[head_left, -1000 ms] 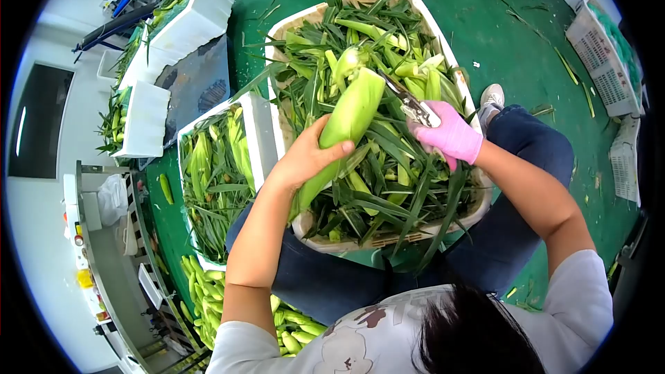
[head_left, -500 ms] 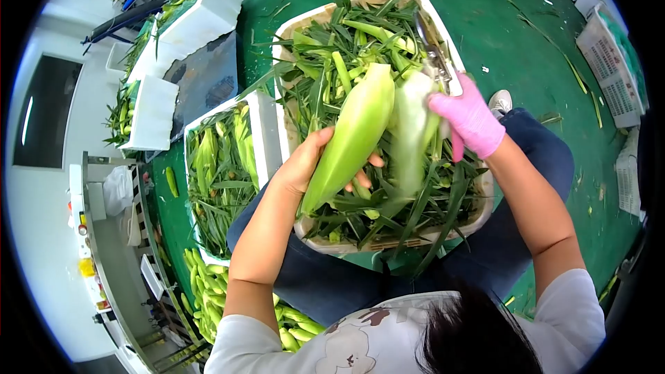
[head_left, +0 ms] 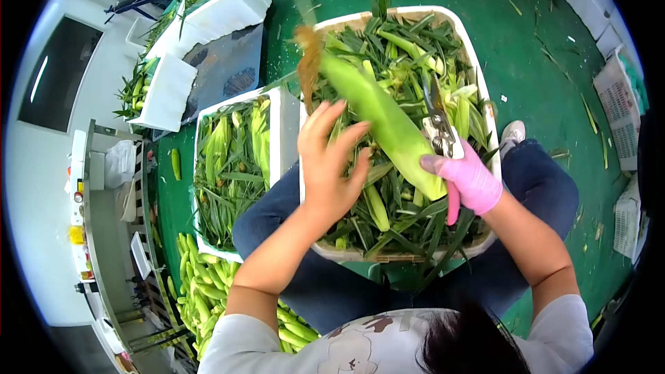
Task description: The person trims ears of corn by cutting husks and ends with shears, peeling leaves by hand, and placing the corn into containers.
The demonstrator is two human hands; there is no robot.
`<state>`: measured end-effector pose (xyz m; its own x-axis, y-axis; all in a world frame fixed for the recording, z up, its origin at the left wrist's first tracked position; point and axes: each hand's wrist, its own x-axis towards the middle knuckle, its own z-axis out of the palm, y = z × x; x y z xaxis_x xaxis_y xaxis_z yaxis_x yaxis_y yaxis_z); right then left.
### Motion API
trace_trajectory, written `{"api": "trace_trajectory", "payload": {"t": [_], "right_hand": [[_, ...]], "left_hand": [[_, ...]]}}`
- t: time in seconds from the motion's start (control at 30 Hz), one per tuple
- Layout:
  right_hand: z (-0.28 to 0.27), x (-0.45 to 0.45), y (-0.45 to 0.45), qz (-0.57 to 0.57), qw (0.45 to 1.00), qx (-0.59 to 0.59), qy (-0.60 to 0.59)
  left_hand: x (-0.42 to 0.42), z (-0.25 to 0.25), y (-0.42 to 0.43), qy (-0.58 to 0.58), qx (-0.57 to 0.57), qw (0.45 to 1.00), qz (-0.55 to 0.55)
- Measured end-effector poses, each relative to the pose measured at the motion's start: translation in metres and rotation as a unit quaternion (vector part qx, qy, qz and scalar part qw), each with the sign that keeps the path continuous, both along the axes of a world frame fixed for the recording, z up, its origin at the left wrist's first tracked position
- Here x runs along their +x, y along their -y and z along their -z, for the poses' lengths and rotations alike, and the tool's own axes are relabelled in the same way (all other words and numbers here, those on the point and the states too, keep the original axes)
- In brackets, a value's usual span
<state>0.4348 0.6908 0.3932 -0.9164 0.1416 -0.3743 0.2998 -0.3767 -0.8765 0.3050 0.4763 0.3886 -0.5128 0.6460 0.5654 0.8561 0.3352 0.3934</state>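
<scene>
My left hand (head_left: 334, 159) is bare, its fingers spread and slightly blurred beside an ear of corn (head_left: 379, 114). The ear still wears its green husk and slants from upper left to lower right over the basket. Brown corn silk (head_left: 308, 59), smeared by motion, hangs at its far upper end. In its pink glove, my right hand (head_left: 471, 176) grips a pair of pruning shears (head_left: 441, 125), blades pointing away from me. The thumb of that glove also presses on the ear's lower end. Under both hands is a white basket (head_left: 493, 128) heaped with cut leaves and husks (head_left: 422, 41).
Left of the basket stands a foam box (head_left: 284, 128) of corn and leaves. A pile of corn ears (head_left: 204, 291) lies on the floor by my left side. Further foam boxes (head_left: 166, 93) are at the upper left, white crates (head_left: 615, 107) at the right.
My left hand has let go of the ear it was holding and opened. An ear with silk now lies against my right hand. The view has shifted slightly.
</scene>
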Motion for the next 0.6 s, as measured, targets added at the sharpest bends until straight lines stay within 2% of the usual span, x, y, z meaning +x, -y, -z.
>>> {"api": "trace_trajectory", "payload": {"t": [0.03, 0.07, 0.1, 0.13, 0.17, 0.23, 0.3, 0.37, 0.4, 0.47, 0.5, 0.53, 0.6], "right_hand": [[-0.002, -0.001, 0.004, 0.01, 1.0, 0.005, 0.002], [-0.005, -0.001, 0.008, 0.019, 1.0, 0.009, 0.005], [0.01, -0.002, 0.016, 0.028, 0.998, 0.043, -0.029], [0.025, -0.003, 0.025, 0.038, 0.994, 0.078, -0.061], [0.018, -0.001, 0.034, 0.013, 0.995, 0.083, -0.053], [0.027, -0.006, 0.042, -0.057, 0.978, 0.178, -0.093], [0.015, -0.007, 0.033, -0.11, 0.961, 0.252, -0.03], [0.005, -0.01, 0.02, -0.091, 0.954, 0.282, -0.04], [0.014, -0.01, 0.011, -0.087, 0.934, 0.34, -0.07], [0.015, -0.01, -0.002, -0.096, 0.883, 0.443, -0.118], [0.014, -0.01, -0.008, -0.114, 0.851, 0.494, -0.134], [0.015, -0.009, -0.011, -0.122, 0.847, 0.499, -0.135], [0.023, -0.002, -0.013, -0.135, 0.898, 0.398, -0.129]], "left_hand": [[-0.001, 0.01, 0.006, 0.11, 0.089, 0.99, -0.018], [-0.001, 0.013, 0.002, 0.354, 0.146, 0.924, 0.005], [0.001, 0.016, -0.004, 0.574, 0.193, 0.795, 0.029], [0.006, 0.019, -0.012, 0.588, 0.176, 0.789, 0.026], [0.006, 0.031, -0.02, 0.663, 0.25, 0.705, -0.009], [-0.002, 0.028, -0.017, 0.777, 0.288, 0.558, 0.05], [-0.011, 0.038, -0.004, 0.736, 0.194, 0.646, 0.056], [-0.006, 0.024, -0.003, 0.681, 0.13, 0.721, -0.001], [-0.006, 0.021, -0.003, 0.613, 0.077, 0.786, -0.012], [-0.004, 0.009, -0.004, 0.507, -0.044, 0.861, 0.006], [-0.005, 0.0, -0.004, 0.446, -0.122, 0.887, 0.006], [-0.006, -0.006, -0.005, 0.45, -0.162, 0.878, 0.018], [-0.012, -0.011, -0.002, 0.477, -0.189, 0.856, 0.066]]}}
